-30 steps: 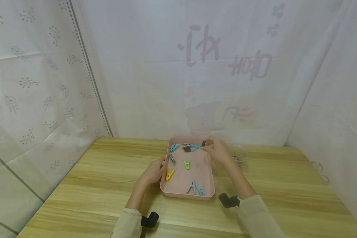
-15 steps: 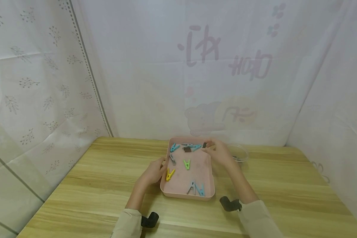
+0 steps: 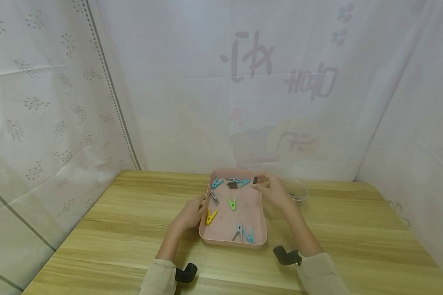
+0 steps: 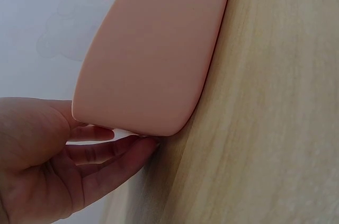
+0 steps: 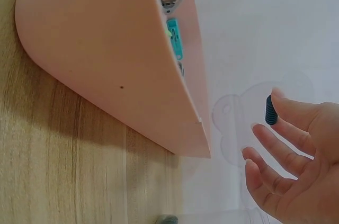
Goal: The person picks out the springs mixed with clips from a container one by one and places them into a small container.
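Observation:
A pink tray (image 3: 248,213) lies on the wooden table. My left hand (image 3: 190,212) holds its left side, fingers against the outside of the wall; the tray wall hides part of the thumb in the left wrist view. My right hand (image 3: 271,190) is over the tray's far right edge, pinching a small dark ribbed cylinder (image 5: 271,110) between thumb and index finger, with the other fingers spread loosely. Inside the tray, a group of dark ribbed pieces (image 3: 233,186) sits near blue clothespins (image 3: 217,182) at the far end. A green clothespin (image 3: 231,203) lies mid-tray.
A yellow clothespin (image 3: 211,217) leans at the left wall, with a grey clip (image 3: 214,198) beyond it. Two light blue and grey clothespins lie at the near end. Right of the tray stands a clear round container (image 3: 299,192) with small dark bits. A curtain hangs behind the table.
My right hand has drawn slightly to the right and toward me, still pinching the dark ribbed cylinder. The left hand and the tray keep nearly the same place.

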Motion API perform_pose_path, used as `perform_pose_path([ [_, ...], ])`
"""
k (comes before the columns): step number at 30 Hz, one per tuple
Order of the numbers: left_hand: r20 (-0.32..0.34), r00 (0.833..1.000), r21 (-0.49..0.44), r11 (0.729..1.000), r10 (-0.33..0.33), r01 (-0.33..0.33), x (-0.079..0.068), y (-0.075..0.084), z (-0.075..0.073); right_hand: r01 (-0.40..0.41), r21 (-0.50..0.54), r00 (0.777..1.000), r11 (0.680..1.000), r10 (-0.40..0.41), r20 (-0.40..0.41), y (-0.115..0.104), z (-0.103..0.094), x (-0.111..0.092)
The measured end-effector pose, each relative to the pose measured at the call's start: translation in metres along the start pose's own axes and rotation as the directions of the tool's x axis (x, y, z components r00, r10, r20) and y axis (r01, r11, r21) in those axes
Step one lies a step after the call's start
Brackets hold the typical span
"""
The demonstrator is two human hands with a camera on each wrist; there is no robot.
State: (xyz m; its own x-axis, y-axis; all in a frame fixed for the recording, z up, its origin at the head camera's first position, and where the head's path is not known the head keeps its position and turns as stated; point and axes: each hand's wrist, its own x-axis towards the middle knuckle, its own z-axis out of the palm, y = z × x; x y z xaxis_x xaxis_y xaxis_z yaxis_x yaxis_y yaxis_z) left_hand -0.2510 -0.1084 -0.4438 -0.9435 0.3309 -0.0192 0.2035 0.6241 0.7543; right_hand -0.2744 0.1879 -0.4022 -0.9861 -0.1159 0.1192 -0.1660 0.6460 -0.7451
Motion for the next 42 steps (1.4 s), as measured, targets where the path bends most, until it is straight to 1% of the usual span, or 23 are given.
perform_pose_path([
  [10,-0.006,1.0,0.004,1.0,0.003,-0.003,-0.001,0.0,0.001,0.002,0.041,1.0,0.999,-0.002,0.005,0.001,-0.001,-0.004],
  [21,-0.014,1.0,0.02,1.0,0.014,-0.014,0.0,-0.002,0.001,0.005,0.062,1.0,0.998,-0.003,-0.017,0.004,0.0,-0.006],
  [27,-0.011,1.0,0.022,1.0,0.015,-0.015,0.001,-0.003,0.002,-0.008,0.076,1.0,0.997,0.01,-0.021,0.006,-0.001,-0.008],
  [35,-0.019,1.0,0.038,0.999,0.023,-0.022,0.001,-0.003,0.001,0.018,0.058,0.999,0.998,-0.016,-0.031,0.008,-0.003,-0.012],
  [42,-0.018,1.0,0.034,0.999,0.01,-0.009,0.001,-0.004,0.001,0.021,0.076,1.0,0.997,-0.02,-0.017,0.008,-0.004,-0.014],
])
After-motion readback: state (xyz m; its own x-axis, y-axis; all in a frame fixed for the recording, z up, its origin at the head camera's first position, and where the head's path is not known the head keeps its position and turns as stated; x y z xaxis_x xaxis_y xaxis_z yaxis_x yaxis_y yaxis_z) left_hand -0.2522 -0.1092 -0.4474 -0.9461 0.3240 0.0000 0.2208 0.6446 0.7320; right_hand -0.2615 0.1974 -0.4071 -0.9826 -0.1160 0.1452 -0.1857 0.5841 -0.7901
